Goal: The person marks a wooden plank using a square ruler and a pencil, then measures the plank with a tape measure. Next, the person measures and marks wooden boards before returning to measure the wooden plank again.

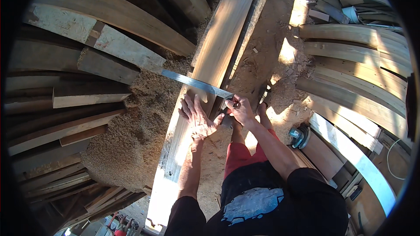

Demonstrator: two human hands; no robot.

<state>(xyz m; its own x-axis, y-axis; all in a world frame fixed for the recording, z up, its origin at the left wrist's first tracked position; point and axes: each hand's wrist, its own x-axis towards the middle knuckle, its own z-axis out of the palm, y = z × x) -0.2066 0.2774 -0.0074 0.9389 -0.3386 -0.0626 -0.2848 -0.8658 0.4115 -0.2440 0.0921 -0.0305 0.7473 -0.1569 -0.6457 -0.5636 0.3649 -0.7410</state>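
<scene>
A long wooden board (pixel 226 35) lies on another timber (pixel 164 170) that runs toward me, a beam-like piece with a sunlit near end. Across the board lies the straight silver blade of a handsaw (pixel 188 81); its far end sticks out past the board's left edge, and its teeth cannot be made out. My right hand (pixel 239 110) is closed round the saw's dark handle at the board's right side. On the near side of the blade, my left hand (pixel 197 116) rests on the wood with fingers spread and thumb out, holding nothing.
Sawdust (pixel 127 131) is heaped left of the timber. Stacked planks (pixel 65 100) crowd the left, more curved planks (pixel 350 52) the right. A teal power tool (pixel 299 136) sits on the right near a pale board (pixel 350 157). Another person (pixel 120 226) shows small at lower left.
</scene>
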